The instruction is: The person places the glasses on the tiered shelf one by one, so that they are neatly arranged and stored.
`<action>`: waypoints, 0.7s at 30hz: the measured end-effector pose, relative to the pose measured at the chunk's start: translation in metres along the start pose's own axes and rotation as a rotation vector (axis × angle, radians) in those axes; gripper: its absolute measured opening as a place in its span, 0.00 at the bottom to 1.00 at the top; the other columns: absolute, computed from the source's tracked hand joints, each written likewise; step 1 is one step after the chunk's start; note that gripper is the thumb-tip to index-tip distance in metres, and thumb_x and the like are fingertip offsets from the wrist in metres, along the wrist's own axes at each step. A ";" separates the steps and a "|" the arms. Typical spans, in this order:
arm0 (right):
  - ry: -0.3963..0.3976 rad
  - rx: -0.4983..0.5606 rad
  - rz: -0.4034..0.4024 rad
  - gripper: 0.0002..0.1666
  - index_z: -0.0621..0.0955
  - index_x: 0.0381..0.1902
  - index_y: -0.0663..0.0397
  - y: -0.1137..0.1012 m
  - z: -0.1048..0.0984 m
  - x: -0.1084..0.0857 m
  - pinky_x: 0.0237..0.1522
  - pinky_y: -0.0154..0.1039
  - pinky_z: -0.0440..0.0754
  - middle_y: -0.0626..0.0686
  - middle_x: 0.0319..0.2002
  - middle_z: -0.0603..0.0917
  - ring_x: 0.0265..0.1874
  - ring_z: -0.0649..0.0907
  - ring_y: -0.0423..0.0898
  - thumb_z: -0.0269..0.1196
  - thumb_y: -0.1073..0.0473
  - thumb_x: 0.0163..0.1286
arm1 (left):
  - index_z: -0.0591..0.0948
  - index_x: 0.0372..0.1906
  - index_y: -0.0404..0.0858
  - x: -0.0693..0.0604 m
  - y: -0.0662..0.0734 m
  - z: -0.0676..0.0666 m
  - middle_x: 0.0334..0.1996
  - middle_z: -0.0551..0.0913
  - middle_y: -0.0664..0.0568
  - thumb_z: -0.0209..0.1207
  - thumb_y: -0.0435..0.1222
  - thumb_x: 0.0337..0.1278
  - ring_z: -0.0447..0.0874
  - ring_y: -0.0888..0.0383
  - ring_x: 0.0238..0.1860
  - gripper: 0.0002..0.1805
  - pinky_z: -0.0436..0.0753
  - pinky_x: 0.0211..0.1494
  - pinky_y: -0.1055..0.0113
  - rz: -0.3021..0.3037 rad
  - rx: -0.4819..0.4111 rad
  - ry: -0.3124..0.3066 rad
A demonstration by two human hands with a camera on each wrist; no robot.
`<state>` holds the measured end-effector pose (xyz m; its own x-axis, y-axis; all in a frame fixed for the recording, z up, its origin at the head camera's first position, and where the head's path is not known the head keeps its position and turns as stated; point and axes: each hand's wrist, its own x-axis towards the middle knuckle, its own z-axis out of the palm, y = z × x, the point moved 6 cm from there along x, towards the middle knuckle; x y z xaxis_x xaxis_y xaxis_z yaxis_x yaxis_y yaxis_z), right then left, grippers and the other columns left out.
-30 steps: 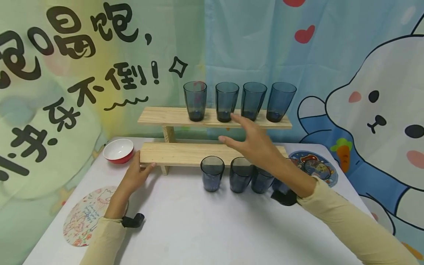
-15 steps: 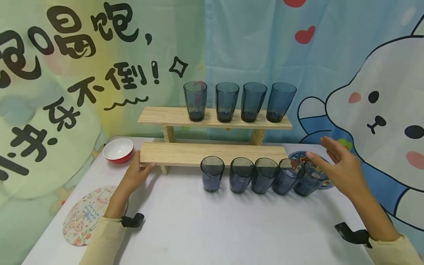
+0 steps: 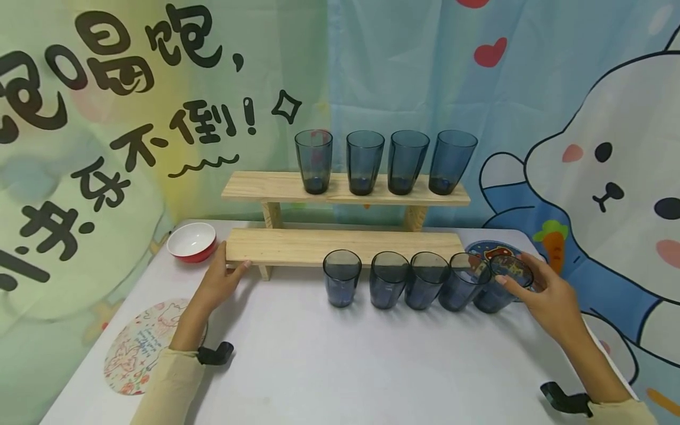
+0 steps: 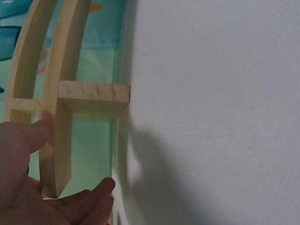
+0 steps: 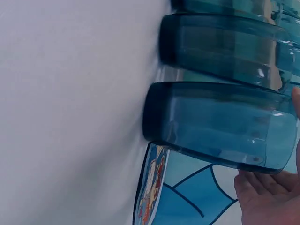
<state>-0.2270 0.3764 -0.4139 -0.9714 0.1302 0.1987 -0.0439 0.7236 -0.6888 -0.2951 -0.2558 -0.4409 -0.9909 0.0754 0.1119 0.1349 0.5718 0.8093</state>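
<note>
The right hand [image 3: 552, 298] is around the upper part of the rightmost blue glass [image 3: 494, 295] in the front row, thumb on the near side, fingers behind the rim. In the right wrist view that glass [image 5: 220, 126] stands upright on the table between thumb and fingers [image 5: 269, 187]. The left hand [image 3: 218, 286] grips the left end of the lower shelf [image 3: 297, 247] of a two-tier wooden stand; the left wrist view has its thumb on the board [image 4: 56, 145], other fingers beneath. Several more glasses [image 3: 342, 286] line the table before the stand.
Several blue glasses [image 3: 361, 162] stand on the upper shelf [image 3: 244, 186]. A red-and-white bowl [image 3: 191, 241] is left of the stand. A round patterned mat [image 3: 138, 348] lies front left, a blue one [image 3: 480, 248] behind the right hand. A printed curtain [image 3: 393, 71] hangs behind.
The right hand has moved from before the upper shelf out to the right, then down onto the rightmost front glass. The left hand has stayed on the lower shelf.
</note>
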 end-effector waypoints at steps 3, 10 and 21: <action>-0.006 -0.015 0.024 0.56 0.56 0.85 0.58 0.003 0.002 0.000 0.68 0.20 0.67 0.75 0.77 0.64 0.74 0.66 0.77 0.69 0.40 0.73 | 0.44 0.83 0.26 0.000 0.001 0.000 0.79 0.53 0.26 0.56 0.37 0.81 0.57 0.30 0.79 0.43 0.70 0.74 0.34 0.000 -0.001 0.002; -0.016 -0.003 0.065 0.57 0.58 0.82 0.64 0.013 0.009 -0.003 0.58 0.17 0.73 0.78 0.74 0.67 0.71 0.69 0.78 0.70 0.38 0.72 | 0.43 0.83 0.26 0.000 0.000 0.000 0.80 0.53 0.26 0.56 0.38 0.81 0.57 0.30 0.79 0.44 0.71 0.74 0.35 -0.010 0.005 0.002; 0.003 0.022 0.040 0.53 0.62 0.80 0.65 0.012 0.011 -0.004 0.49 0.11 0.71 0.77 0.71 0.71 0.69 0.72 0.78 0.70 0.40 0.73 | 0.43 0.83 0.27 0.000 -0.002 0.000 0.80 0.53 0.26 0.56 0.37 0.81 0.57 0.31 0.79 0.43 0.71 0.74 0.35 -0.006 -0.003 0.008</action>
<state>-0.2259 0.3768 -0.4309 -0.9717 0.1611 0.1725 -0.0098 0.7026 -0.7115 -0.2955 -0.2570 -0.4424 -0.9916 0.0657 0.1118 0.1293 0.5694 0.8118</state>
